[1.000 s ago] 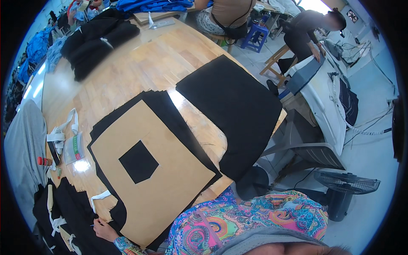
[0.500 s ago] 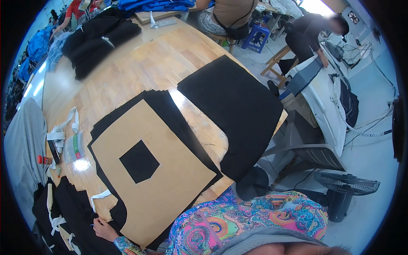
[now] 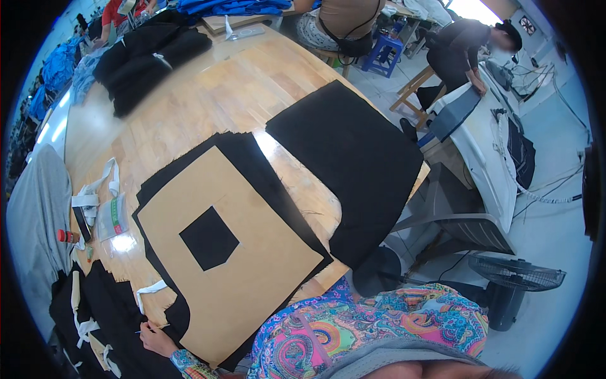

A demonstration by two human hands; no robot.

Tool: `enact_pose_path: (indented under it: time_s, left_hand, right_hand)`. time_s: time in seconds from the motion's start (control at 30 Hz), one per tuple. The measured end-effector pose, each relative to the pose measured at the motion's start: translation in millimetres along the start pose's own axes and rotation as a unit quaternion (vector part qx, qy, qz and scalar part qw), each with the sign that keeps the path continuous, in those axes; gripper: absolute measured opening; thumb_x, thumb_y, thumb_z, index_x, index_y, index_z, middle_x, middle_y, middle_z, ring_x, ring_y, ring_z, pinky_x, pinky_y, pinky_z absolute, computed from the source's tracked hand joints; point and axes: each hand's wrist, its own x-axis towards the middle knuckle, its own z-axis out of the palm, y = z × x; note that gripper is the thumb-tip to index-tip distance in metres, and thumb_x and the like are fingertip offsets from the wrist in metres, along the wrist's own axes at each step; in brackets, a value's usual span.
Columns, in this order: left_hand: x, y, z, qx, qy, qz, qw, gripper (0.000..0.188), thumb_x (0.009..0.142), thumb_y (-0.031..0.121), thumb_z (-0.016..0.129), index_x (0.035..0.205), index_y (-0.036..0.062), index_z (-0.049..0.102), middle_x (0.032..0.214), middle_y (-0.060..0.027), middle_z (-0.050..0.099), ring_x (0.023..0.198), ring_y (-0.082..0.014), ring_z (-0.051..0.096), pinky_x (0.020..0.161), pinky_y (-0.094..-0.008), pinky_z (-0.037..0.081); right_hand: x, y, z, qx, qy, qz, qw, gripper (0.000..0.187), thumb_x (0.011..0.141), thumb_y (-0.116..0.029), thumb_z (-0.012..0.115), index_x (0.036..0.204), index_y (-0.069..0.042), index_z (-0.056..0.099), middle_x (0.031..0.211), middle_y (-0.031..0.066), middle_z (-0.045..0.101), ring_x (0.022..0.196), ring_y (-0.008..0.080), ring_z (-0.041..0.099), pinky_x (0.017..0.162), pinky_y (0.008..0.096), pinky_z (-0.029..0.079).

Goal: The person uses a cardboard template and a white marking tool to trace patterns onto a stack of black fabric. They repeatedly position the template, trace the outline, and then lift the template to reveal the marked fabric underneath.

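My left hand (image 3: 158, 339) is at the lower left, over black cloth at the table's near edge. Its fingers are pinched together, and a thin pale tip pokes out beyond them; what it belongs to is too small to name. Just right of the hand lies a large tan paper pattern (image 3: 259, 294) with a five-sided cut-out, on top of stacked black fabric pieces (image 3: 271, 192). A white strip (image 3: 152, 288) lies just above the hand. My right hand is out of view.
Another black fabric panel (image 3: 347, 164) lies to the right on the wooden table (image 3: 208, 95). Folded black cloth (image 3: 145, 60) sits at the far left. A clear plastic packet (image 3: 113, 218) is at left. A grey chair (image 3: 467, 221) and fan (image 3: 514, 275) stand right; a co-worker (image 3: 457, 54) bends beyond.
My left hand stays in almost the same place, still pinched. The whole view has shifted very slightly. The co-worker at the far right has moved their head and hands a little.
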Motion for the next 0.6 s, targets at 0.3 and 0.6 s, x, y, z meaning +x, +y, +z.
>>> enact_pose_path:
  time_s: [0.3,0.6]
  left_hand:
    - [43,32,-44,-0.144,0.195,0.099,0.965,0.015,0.088,0.015,0.059,0.096,0.0021,0.061,0.099,-0.0138,0.063,0.087,-0.0280,0.058,0.076,-0.0375,0.046]
    - [128,311,-66,-0.476,-0.093,0.334,0.808,0.016,0.084,0.013,0.063,0.097,0.0025,0.063,0.106,-0.0119,0.064,0.102,-0.0254,0.059,0.089,-0.0331,0.044]
  right_hand:
    - [-19,-51,21,0.023,0.246,-0.121,0.961,0.024,0.081,-0.017,0.057,0.101,-0.004,0.060,0.096,0.0169,0.059,0.093,0.0288,0.057,0.075,0.0412,0.046]
    - [-166,-314,1,0.094,0.151,-0.587,0.790,0.029,0.079,-0.006,0.063,0.107,-0.002,0.057,0.107,0.0109,0.047,0.095,0.0195,0.050,0.081,0.0282,0.043]
